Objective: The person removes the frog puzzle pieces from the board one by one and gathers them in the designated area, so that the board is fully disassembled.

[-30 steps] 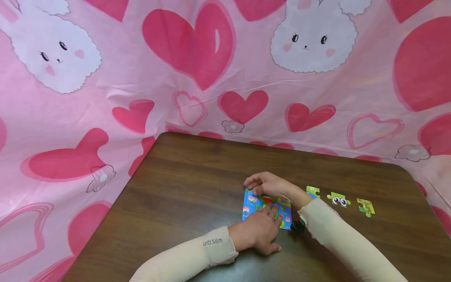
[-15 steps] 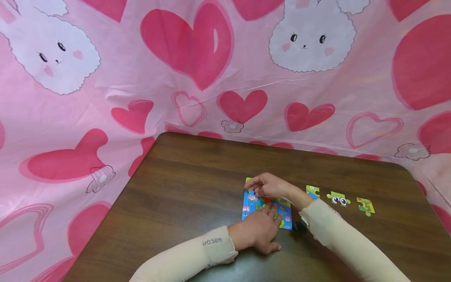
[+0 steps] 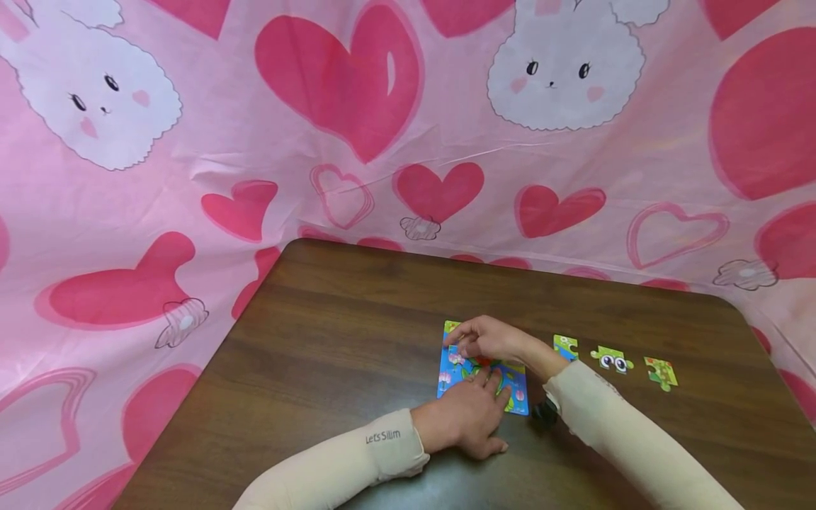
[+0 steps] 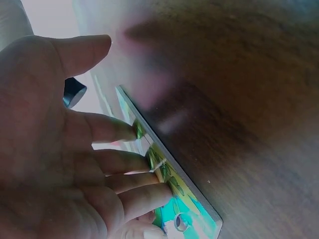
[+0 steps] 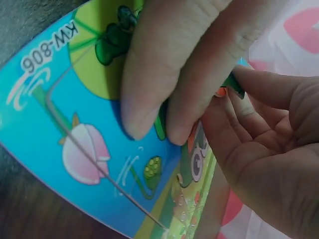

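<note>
A blue and green jigsaw puzzle board (image 3: 448, 381) printed with flowers lies on the table between both hands. My left hand (image 3: 473, 416) rests on its near part with fingers extended; the left wrist view shows those fingertips (image 4: 159, 196) on the board's edge. Over the upper part of the board, my right hand (image 3: 496, 338) pinches a small puzzle piece (image 5: 236, 85), green with some orange, between thumb and fingers. That piece is mostly covered by the hand. Part of a printed eye (image 5: 198, 164) shows on the board beside the right hand.
Three loose puzzle pieces lie right of the board: a blue-green one (image 3: 564, 346), one with two eyes (image 3: 613, 361) and a green-red one (image 3: 661, 373). The brown wooden table (image 3: 331, 340) meets a pink heart-patterned cloth (image 3: 344, 78) behind.
My right hand has shifted slightly down and right, so the board's upper left corner shows more. The left hand and loose pieces have stayed in place.
</note>
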`<state>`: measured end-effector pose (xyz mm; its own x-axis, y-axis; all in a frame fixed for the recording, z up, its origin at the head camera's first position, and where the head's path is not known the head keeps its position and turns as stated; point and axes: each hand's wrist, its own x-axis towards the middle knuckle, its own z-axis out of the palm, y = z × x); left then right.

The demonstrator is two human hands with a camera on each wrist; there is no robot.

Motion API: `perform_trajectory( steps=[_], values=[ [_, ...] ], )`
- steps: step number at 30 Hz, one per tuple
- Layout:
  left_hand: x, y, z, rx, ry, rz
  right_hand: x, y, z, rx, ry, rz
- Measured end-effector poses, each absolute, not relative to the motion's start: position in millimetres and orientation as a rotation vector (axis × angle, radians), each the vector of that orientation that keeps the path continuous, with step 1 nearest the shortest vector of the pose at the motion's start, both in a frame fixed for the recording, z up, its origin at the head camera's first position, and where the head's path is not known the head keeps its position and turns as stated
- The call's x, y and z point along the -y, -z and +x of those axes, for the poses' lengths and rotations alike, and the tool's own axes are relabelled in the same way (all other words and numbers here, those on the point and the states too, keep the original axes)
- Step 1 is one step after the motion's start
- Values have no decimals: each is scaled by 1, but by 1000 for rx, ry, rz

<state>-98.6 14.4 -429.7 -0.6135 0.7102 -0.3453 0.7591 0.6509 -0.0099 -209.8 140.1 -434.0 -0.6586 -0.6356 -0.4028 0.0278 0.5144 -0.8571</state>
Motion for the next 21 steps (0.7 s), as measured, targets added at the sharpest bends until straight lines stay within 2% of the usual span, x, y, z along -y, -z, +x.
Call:
perform_trajectory(
  steps=[11, 21],
  values=[
    [-15, 431, -98, -2566, 227, 1177, -145, 436, -212, -2093, 1267, -380],
    [-12, 432, -99, -2566, 158, 1157, -174, 421, -215, -2031, 1341, -306]
  ],
)
